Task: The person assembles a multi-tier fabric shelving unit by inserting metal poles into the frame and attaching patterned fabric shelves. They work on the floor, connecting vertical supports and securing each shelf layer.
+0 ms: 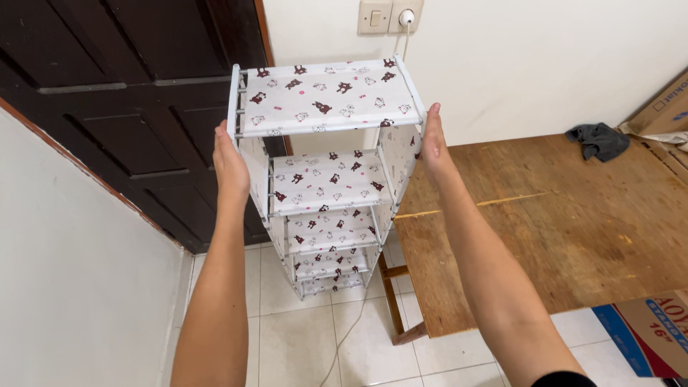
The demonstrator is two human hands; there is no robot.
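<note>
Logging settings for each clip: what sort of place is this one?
Probably a room in a home: white tiled floor, dark wooden door, worn wooden table beside a wall socket. Both hands, left hand and right hand, hold a patterned fabric shelf rack.

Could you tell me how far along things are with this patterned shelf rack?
Done: the fabric shelf rack looks assembled, every visible tier in its frame. In hand: the left hand and right hand grip its top sides, beside the wooden table. Left: whether its feet touch the tiled floor is unclear.
</note>
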